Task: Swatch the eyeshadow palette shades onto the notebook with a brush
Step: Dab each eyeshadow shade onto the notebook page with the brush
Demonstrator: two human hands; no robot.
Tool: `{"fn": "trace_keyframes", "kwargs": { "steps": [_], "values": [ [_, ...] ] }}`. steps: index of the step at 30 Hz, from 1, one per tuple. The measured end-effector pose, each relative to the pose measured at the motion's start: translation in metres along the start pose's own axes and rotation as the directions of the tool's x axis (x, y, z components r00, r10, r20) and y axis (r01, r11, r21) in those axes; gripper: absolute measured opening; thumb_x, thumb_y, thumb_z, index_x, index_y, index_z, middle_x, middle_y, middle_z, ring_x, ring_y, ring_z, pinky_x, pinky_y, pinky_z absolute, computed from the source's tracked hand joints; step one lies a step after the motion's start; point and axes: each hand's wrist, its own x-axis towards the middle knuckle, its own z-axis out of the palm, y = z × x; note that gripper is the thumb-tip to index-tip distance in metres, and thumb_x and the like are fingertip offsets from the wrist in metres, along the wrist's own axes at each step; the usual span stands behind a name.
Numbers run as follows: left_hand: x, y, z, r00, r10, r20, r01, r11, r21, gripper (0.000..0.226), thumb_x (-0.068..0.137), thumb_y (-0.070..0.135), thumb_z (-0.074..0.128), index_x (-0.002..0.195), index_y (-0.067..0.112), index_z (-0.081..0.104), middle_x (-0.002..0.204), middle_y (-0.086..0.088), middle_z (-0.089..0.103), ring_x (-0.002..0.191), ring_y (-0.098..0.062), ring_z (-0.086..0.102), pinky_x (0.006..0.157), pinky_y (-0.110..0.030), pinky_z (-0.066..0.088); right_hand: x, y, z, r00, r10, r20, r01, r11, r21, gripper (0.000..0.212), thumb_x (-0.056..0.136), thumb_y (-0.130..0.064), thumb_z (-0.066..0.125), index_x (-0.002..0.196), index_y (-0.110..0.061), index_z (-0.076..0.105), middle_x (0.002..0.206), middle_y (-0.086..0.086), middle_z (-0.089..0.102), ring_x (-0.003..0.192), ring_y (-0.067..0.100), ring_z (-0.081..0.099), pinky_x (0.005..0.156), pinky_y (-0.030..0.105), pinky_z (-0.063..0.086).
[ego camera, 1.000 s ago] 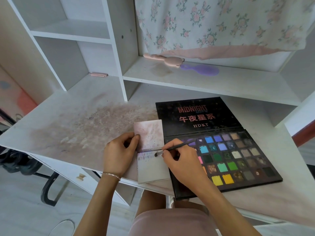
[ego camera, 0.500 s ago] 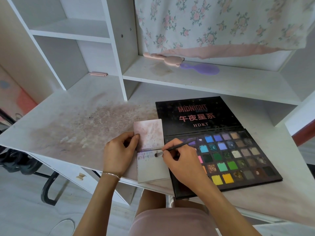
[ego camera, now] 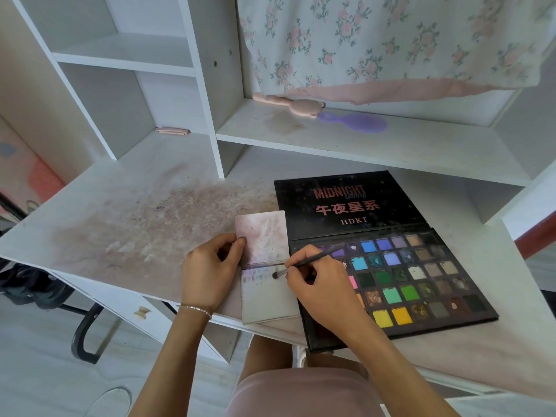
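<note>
Your work surface is a white desk point(ego camera: 126, 188) with a shelving unit built onto its back. Its top carries a broad brownish-pink powder stain point(ego camera: 168, 224) across the middle. Lying directly on the desk you have a small open notebook point(ego camera: 267, 299), its lower page overhanging the front edge, and just beside it on the right an open black eyeshadow palette point(ego camera: 421, 278), lid flat toward the back. A small pink item point(ego camera: 172, 131) rests at the rear left. On the raised shelf point(ego camera: 391, 145) lie a pink brush point(ego camera: 288, 103) and a purple hairbrush point(ego camera: 355, 121), touching end to end.
</note>
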Motion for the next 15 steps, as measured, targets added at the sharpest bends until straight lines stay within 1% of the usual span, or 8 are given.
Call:
{"fn": "trace_keyframes", "kwargs": {
  "steps": [3, 6, 11, 13, 15],
  "values": [
    [-0.0003, 0.0006, 0.0004, 1.000, -0.006, -0.001, 0.006, 1.000, -0.008, 0.013, 0.085, 0.022, 0.060, 0.088, 0.017, 0.072, 0.079, 0.004, 0.070, 0.072, -0.012, 0.061, 0.066, -0.021, 0.042, -0.0002, -0.0004, 0.0002, 1.000, 0.002, 0.004, -0.002, 1.000, -0.001, 0.015, 0.087, -0.017, 0.055, 0.081, -0.030, 0.052, 0.075, -0.013, 0.055, 0.071, 0.002, 0.054, 0.062, 0.010, 0.044],
    [-0.0002, 0.0008, 0.0003, 1.000, -0.012, -0.001, 0.012, 1.000, -0.013, 0.012, 0.085, 0.022, 0.061, 0.088, 0.018, 0.072, 0.079, 0.004, 0.070, 0.072, -0.012, 0.061, 0.066, -0.022, 0.043, -0.0001, -0.0008, -0.0001, 1.000, -0.002, 0.006, 0.002, 1.000, -0.014, 0.024, 0.086, -0.017, 0.055, 0.076, -0.038, 0.047, 0.076, -0.015, 0.056, 0.072, 0.003, 0.055, 0.061, 0.011, 0.045],
    [0.0001, 0.0006, 0.0004, 1.000, -0.006, -0.003, 0.006, 1.000, -0.009, 0.013, 0.085, 0.022, 0.061, 0.089, 0.018, 0.072, 0.079, 0.005, 0.070, 0.072, -0.011, 0.061, 0.065, -0.021, 0.042, -0.0001, -0.0014, 0.0001, 1.000, -0.001, 0.001, 0.001, 1.000, -0.010, 0.022, 0.086, -0.017, 0.055, 0.077, -0.036, 0.049, 0.075, -0.015, 0.055, 0.069, 0.001, 0.053, 0.060, 0.009, 0.043],
    [0.0001, 0.0006, 0.0003, 1.000, -0.004, -0.004, 0.004, 1.000, -0.004, 0.013, 0.085, 0.022, 0.061, 0.089, 0.018, 0.072, 0.079, 0.005, 0.069, 0.072, -0.011, 0.061, 0.064, -0.019, 0.041, -0.0005, -0.0015, 0.0000, 1.000, 0.004, 0.005, -0.004, 1.000, -0.016, 0.023, 0.086, -0.018, 0.055, 0.076, -0.038, 0.047, 0.075, -0.015, 0.055, 0.070, 0.001, 0.053, 0.059, 0.009, 0.042],
    [0.0000, 0.0003, 0.0000, 1.000, 0.002, -0.005, -0.002, 1.000, 0.001, 0.013, 0.085, 0.022, 0.061, 0.089, 0.017, 0.072, 0.079, 0.006, 0.069, 0.071, -0.009, 0.060, 0.062, -0.014, 0.040, -0.0003, -0.0016, 0.0003, 1.000, 0.003, 0.001, -0.003, 1.000, -0.027, 0.019, 0.087, -0.018, 0.055, 0.079, -0.034, 0.049, 0.076, -0.015, 0.054, 0.070, 0.001, 0.052, 0.058, 0.009, 0.042]
  ]
}}
